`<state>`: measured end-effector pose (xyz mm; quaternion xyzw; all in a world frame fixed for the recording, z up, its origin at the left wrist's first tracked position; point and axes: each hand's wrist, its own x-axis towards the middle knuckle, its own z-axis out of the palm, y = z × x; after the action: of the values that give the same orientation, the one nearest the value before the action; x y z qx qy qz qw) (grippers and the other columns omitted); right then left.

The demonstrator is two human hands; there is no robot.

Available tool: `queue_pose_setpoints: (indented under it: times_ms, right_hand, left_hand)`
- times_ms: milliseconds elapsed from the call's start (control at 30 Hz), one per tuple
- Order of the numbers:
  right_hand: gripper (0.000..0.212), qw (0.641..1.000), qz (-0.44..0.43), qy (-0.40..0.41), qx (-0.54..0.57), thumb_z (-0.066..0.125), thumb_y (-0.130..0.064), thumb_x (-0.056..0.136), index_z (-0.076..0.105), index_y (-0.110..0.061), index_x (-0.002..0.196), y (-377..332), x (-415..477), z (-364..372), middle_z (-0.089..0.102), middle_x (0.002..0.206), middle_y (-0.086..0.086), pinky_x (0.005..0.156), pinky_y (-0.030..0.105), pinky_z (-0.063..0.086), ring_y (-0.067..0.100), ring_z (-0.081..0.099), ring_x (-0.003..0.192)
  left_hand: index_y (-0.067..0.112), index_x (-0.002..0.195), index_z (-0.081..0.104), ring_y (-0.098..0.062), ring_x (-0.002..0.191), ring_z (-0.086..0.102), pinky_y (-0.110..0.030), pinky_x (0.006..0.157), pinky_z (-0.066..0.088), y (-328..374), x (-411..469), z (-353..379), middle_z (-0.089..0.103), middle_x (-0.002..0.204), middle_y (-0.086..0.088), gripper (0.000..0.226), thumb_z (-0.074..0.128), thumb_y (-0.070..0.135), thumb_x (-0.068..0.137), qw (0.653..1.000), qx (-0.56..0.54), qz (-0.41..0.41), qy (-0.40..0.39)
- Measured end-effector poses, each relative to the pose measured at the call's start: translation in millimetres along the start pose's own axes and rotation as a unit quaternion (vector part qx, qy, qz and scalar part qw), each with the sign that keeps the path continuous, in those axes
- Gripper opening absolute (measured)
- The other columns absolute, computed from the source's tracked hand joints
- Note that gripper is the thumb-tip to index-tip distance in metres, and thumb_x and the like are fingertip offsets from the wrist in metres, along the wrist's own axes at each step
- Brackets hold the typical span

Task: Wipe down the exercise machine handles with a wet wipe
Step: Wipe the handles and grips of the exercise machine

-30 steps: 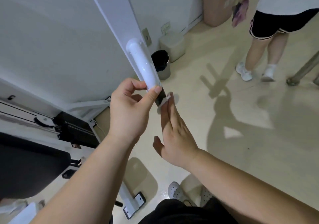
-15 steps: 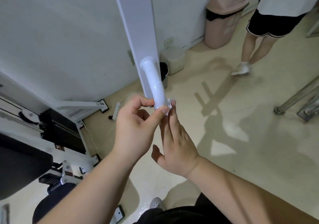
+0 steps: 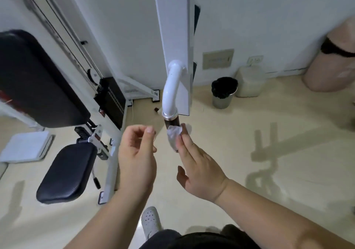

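At frame centre the right hand (image 3: 199, 170) only presses the wet wipe (image 3: 172, 133) on the handle grip (image 3: 171, 123) with straight fingers (image 3: 184, 143), left hand (image 3: 137, 156) loosely curled, empty; unpinched, it may slip off.

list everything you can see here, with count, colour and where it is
handle: 1, white tube with dark grip, on the upright post, centre
wet wipe: 1, white, pressed on the grip's lower part
upright post: 1, white, top centre
back pad: 1, black, left
seat pad: 1, black, lower left
weight stack: 1, black, beside the back pad
small bin: 1, metal with black liner, floor by the wall
large bin: 1, pink, right edge
container: 1, whitish, between the bins
shoe: 1, white, bottom centre
left hand: 1, loosely curled, holding nothing, left of the handle
right hand: 1, straight fingers pressing the wet wipe to the grip
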<state>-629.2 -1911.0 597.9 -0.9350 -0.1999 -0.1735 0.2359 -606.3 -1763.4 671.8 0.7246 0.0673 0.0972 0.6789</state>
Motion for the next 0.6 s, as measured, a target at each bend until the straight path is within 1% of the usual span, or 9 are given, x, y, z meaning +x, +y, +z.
queue_pose_setpoints:
  times_ms: [100,167,200,267,333,400,467,533,600]
  right_hand:
    - [0.096,0.997,-0.034,-0.023,0.068,0.064,-0.010,0.081,0.004,-0.005,0.157,-6.9,-12.6,-6.5,-0.011,0.170,0.011,0.123,0.020,0.018,0.029,0.027,0.151]
    - [0.094,0.991,-0.050,-0.051,0.115,0.057,-0.010,0.086,-0.001,-0.011,0.159,-15.1,-21.5,-9.5,-0.014,0.170,0.006,0.120,0.023,0.028,0.025,0.030,0.151]
    - [0.095,0.987,-0.053,-0.063,0.136,0.055,-0.009,0.087,-0.005,-0.015,0.160,-18.1,-24.8,-10.0,-0.015,0.170,0.003,0.118,0.022,0.031,0.018,0.027,0.153]
    - [0.097,0.981,-0.050,-0.080,0.167,0.049,-0.008,0.088,-0.015,-0.027,0.159,-21.1,-28.7,-11.1,-0.018,0.169,-0.007,0.116,0.014,0.028,-0.006,0.008,0.152]
    - [0.093,0.979,-0.036,-0.097,0.175,0.044,-0.011,0.089,-0.015,-0.033,0.158,-20.7,-30.2,-13.7,-0.020,0.167,-0.019,0.112,0.009,0.025,-0.019,-0.004,0.146]
    - [0.087,0.978,-0.025,-0.103,0.180,0.045,-0.008,0.089,0.001,-0.029,0.160,-17.5,-29.8,-17.3,-0.013,0.168,-0.022,0.111,0.008,0.027,-0.018,0.003,0.147]
    - [0.075,0.979,-0.022,-0.084,0.186,0.045,-0.010,0.091,0.020,-0.031,0.159,-12.5,-29.3,-23.3,0.006,0.170,-0.016,0.113,0.010,0.029,-0.007,0.020,0.150]
    - [0.061,0.983,0.004,-0.046,0.179,0.044,-0.015,0.093,0.040,-0.033,0.151,-8.4,-28.7,-30.7,0.027,0.166,-0.011,0.114,0.018,0.036,0.001,0.034,0.148]
    - [0.048,0.981,0.063,0.009,0.183,0.048,-0.014,0.094,0.056,-0.026,0.139,-4.2,-25.9,-40.3,0.045,0.153,-0.012,0.113,0.029,0.042,0.004,0.043,0.141]
  left_hand:
    - [0.019,0.093,0.069,-0.016,0.069,0.062,-0.034,0.069,0.050,-7.8,-39.1,2.2,0.070,0.084,-0.008,0.005,0.067,0.021,0.096,0.998,0.019,-0.052,0.011]
    - [0.024,0.097,0.074,-0.015,0.075,0.068,-0.029,0.068,0.054,-3.3,-58.3,5.7,0.076,0.087,-0.001,0.010,0.065,0.019,0.096,0.997,0.002,-0.079,-0.015]
    - [0.024,0.098,0.076,-0.016,0.079,0.071,-0.028,0.069,0.056,-1.1,-63.6,7.1,0.077,0.089,-0.001,0.013,0.065,0.020,0.096,0.995,-0.015,-0.093,-0.017]
    - [0.025,0.098,0.078,-0.018,0.084,0.072,-0.031,0.073,0.057,1.5,-67.3,9.9,0.078,0.092,-0.003,0.016,0.063,0.020,0.097,0.992,-0.043,-0.119,-0.003]
    - [0.023,0.094,0.079,-0.019,0.082,0.072,-0.037,0.075,0.058,2.1,-66.1,11.0,0.077,0.089,-0.004,0.017,0.063,0.019,0.098,0.990,-0.048,-0.128,0.014]
    - [0.020,0.091,0.079,-0.019,0.078,0.071,-0.043,0.075,0.058,1.4,-63.9,10.1,0.077,0.085,-0.006,0.018,0.063,0.019,0.099,0.988,-0.057,-0.138,0.024]
    - [0.017,0.090,0.077,-0.019,0.077,0.072,-0.041,0.072,0.057,-2.0,-59.9,9.4,0.077,0.084,-0.006,0.018,0.061,0.019,0.100,0.987,-0.055,-0.149,0.025]
    - [0.015,0.093,0.073,-0.023,0.081,0.074,-0.037,0.069,0.056,-9.4,-55.3,5.3,0.078,0.083,-0.004,0.018,0.058,0.018,0.101,0.987,-0.046,-0.156,0.015]
    - [0.014,0.092,0.072,-0.022,0.082,0.074,-0.036,0.068,0.055,-17.9,-50.5,0.8,0.078,0.081,-0.001,0.018,0.056,0.018,0.101,0.986,-0.025,-0.163,0.008]
